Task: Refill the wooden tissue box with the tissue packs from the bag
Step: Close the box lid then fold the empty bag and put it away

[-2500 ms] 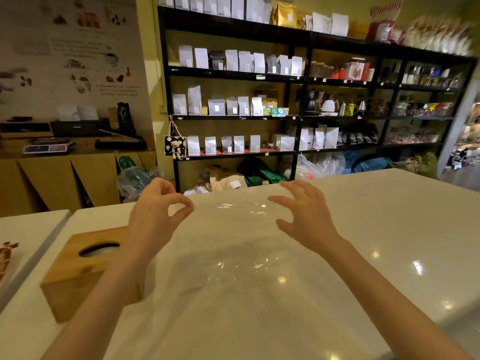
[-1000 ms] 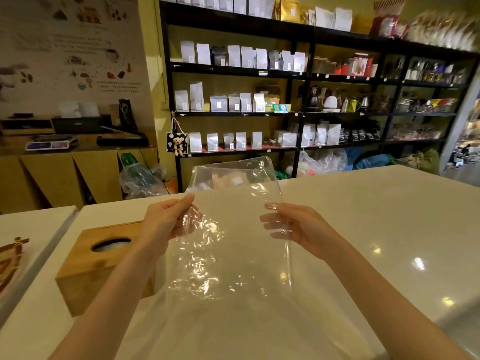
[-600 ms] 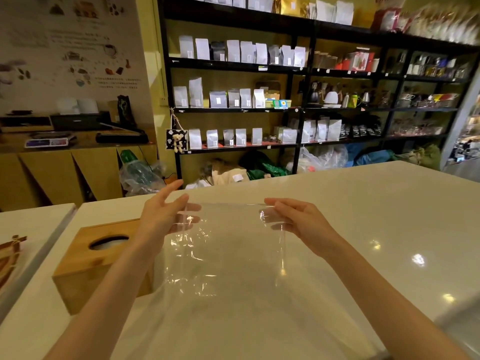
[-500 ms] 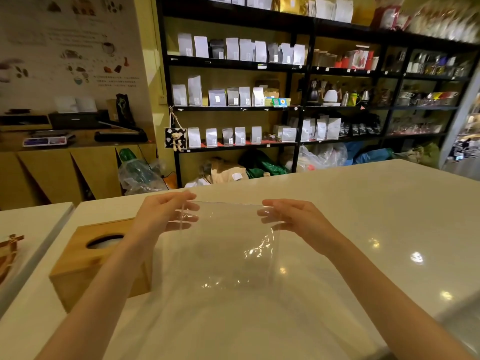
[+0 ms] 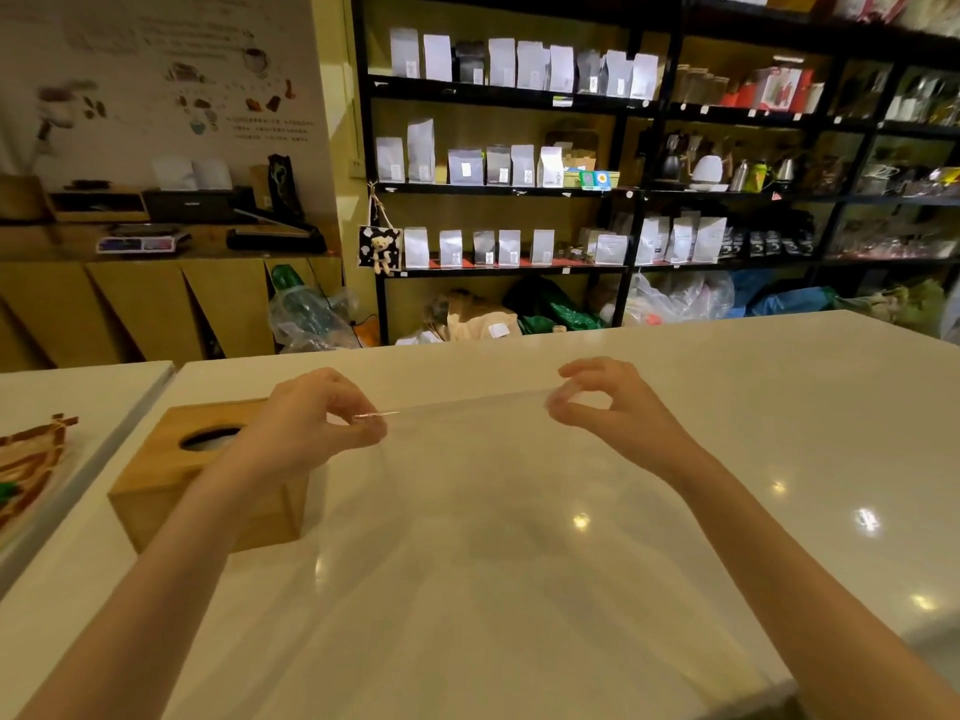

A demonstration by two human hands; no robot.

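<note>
The white counter (image 5: 753, 407) lies bare to the right of the right hand (image 5: 602, 402) and beyond both hands to its far edge, so passage there is open. On the left, the wooden tissue box (image 5: 171, 485) stands just beside the left hand (image 5: 306, 433) and partly behind its forearm, blocking a low sweep that way. Between the hands the clear plastic bag (image 5: 467, 511) is pinched taut at its top edge and drapes across the near middle of the counter.

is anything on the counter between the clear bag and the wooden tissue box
Nothing visible. The clear plastic bag, pinched at its far edge by the left hand and right hand, lies right beside the wooden tissue box with the oval slot. Only the left forearm crosses over the box.
</note>
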